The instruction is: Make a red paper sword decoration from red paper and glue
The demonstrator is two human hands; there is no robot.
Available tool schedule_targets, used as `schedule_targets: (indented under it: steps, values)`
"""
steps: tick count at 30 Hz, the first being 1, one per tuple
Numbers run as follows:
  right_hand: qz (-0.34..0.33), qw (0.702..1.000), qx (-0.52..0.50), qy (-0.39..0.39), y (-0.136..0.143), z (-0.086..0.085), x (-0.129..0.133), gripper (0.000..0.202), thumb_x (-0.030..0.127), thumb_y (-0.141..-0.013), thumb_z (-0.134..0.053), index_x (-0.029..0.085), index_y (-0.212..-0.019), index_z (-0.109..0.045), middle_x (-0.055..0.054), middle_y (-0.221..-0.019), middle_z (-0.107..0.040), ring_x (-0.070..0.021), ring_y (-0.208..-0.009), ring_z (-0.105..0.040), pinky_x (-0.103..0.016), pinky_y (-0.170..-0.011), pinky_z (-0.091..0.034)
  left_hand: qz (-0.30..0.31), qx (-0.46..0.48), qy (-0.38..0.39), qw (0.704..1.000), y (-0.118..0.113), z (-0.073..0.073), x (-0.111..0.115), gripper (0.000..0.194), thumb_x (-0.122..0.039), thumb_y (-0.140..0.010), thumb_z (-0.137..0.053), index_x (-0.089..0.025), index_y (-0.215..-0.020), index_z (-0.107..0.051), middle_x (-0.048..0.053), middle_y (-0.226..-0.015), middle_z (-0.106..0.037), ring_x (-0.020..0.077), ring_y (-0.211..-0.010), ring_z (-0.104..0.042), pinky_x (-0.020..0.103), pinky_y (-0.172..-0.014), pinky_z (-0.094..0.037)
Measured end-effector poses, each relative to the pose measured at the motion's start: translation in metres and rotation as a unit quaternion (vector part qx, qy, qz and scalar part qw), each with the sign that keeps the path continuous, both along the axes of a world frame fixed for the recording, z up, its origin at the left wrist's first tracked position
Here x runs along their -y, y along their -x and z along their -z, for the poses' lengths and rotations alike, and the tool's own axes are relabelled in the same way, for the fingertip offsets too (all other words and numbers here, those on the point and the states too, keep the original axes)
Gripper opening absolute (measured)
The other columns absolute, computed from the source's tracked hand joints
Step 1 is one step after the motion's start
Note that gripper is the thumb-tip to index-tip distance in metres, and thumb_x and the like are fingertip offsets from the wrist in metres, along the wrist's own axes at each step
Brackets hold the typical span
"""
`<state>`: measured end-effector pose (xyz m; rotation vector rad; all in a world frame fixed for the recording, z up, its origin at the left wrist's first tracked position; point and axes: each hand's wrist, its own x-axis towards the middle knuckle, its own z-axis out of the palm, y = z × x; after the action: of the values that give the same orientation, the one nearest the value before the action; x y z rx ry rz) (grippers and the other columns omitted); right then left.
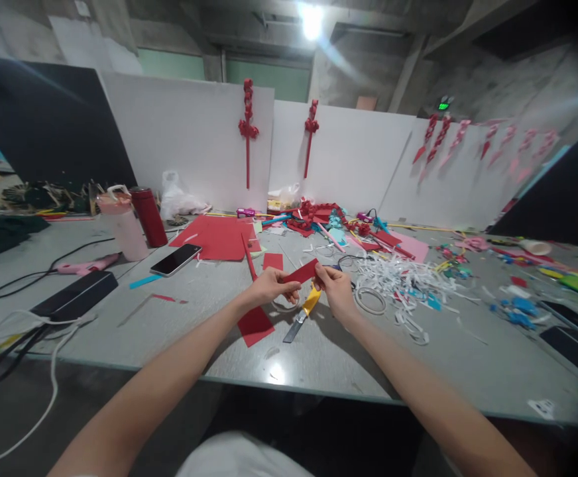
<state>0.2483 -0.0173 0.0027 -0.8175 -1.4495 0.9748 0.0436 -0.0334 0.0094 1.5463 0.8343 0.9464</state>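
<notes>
Between my two hands, just above the table, a small red paper strip (301, 272) is stretched. My left hand (272, 286) pinches its left end, while my right hand (336, 288) grips the right end between thumb and fingers. Below them lies a utility knife (305, 316) with a yellow handle, its blade pointing toward me. A red paper piece (256, 326) rests on the table under my left wrist, and another red paper piece (273, 260) lies just behind that hand. A roll of tape (370, 301) sits to the right of my right hand.
White paper shreds (398, 275) and red paper scraps (313, 215) cover the right and back. On the left are a phone (176, 259), a pink glue gun (87, 264), a power strip (75, 295), a red flask (148, 217) and a pink bottle (124, 228). Large red sheets (214, 237) lie behind.
</notes>
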Motion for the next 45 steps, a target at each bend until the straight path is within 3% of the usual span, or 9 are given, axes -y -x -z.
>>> schedule_targets:
  steps: [11,20,32,39,45]
  values:
    - [0.047,0.998,0.020,-0.024,-0.001,-0.005,0.002,0.052,0.064,-0.089,-0.063,0.018,-0.064,-0.064,0.000,-0.057,-0.054,-0.0144,-0.055,-0.046,-0.029,-0.055,-0.036,-0.018,0.027,0.014,0.999,0.001,-0.002,0.000,0.056,-0.060,-0.073,-0.082,-0.006,-0.083,-0.072,0.013,-0.075,-0.076,0.0158,-0.061,-0.070,0.026,-0.063,-0.056]
    - [0.042,0.999,-0.003,-0.005,0.005,0.003,0.002,0.054,0.070,-0.086,-0.061,0.019,-0.070,-0.066,-0.003,-0.065,-0.062,-0.0152,-0.057,-0.051,-0.028,-0.058,-0.042,-0.110,0.040,-0.095,0.989,-0.003,0.007,-0.006,0.052,-0.062,-0.083,-0.071,-0.009,-0.081,-0.071,0.009,-0.074,-0.074,0.0135,-0.059,-0.066,0.024,-0.062,-0.054]
    - [0.048,0.994,0.086,-0.038,0.011,0.005,0.008,0.050,0.061,-0.086,-0.067,0.018,-0.061,-0.065,-0.001,-0.055,-0.057,-0.0146,-0.052,-0.049,-0.029,-0.052,-0.038,-0.080,0.039,-0.049,0.995,-0.014,0.010,0.001,0.056,-0.064,-0.080,-0.073,-0.008,-0.084,-0.071,0.011,-0.076,-0.075,0.0162,-0.062,-0.070,0.029,-0.065,-0.058]
    - [0.027,0.997,0.060,-0.034,0.016,0.015,0.004,0.043,0.058,-0.081,-0.074,0.015,-0.073,-0.072,-0.003,-0.062,-0.063,-0.0145,-0.055,-0.051,-0.028,-0.053,-0.038,-0.069,0.047,-0.045,0.996,-0.016,0.016,-0.003,0.061,-0.069,-0.078,-0.072,-0.008,-0.085,-0.074,0.013,-0.078,-0.077,0.0193,-0.068,-0.073,0.031,-0.070,-0.060]
    - [0.042,0.998,0.049,-0.025,0.011,0.006,-0.001,0.044,0.058,-0.080,-0.075,0.016,-0.068,-0.070,0.000,-0.057,-0.057,-0.0130,-0.054,-0.046,-0.028,-0.053,-0.035,-0.072,0.080,-0.026,0.994,-0.020,0.011,0.000,0.060,-0.066,-0.077,-0.075,-0.007,-0.088,-0.072,0.014,-0.082,-0.078,0.0204,-0.068,-0.075,0.033,-0.072,-0.061]
